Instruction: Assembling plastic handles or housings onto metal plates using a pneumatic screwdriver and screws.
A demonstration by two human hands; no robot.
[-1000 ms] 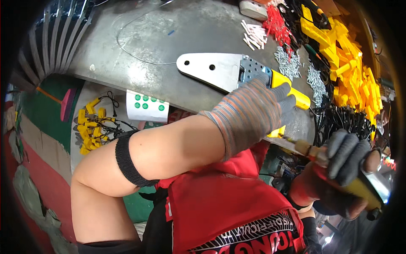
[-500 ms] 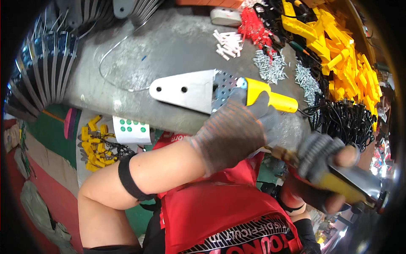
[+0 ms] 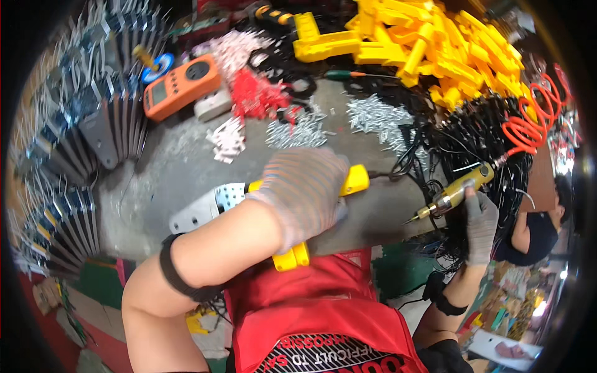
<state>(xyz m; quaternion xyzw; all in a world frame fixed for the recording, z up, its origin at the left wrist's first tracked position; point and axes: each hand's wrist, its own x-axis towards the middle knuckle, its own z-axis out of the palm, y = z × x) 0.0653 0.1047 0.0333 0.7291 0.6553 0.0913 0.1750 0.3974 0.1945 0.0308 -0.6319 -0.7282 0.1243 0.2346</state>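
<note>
My left hand, in a grey striped glove, is closed around a yellow plastic handle. A flat grey metal blade with holes and a perforated section juts out to the left of it. A black cord leaves the handle's right end. Below my left wrist, a yellow plastic piece shows at the table edge, partly covered by my arm. My gloved right hand holds a gold-coloured pneumatic screwdriver by its side, bit pointing left and down; some fingers are hidden.
Yellow handle shells are heaped at the far right, above black cords. Silver screws, red parts and white sleeves lie in piles. An orange multimeter stands back left. Metal blades line the left. A coiled orange hose feeds the screwdriver.
My view has shifted right and farther back over the table. The screwdriver has moved from low at the right up over the table's right side. My left hand still grips the yellow handle.
</note>
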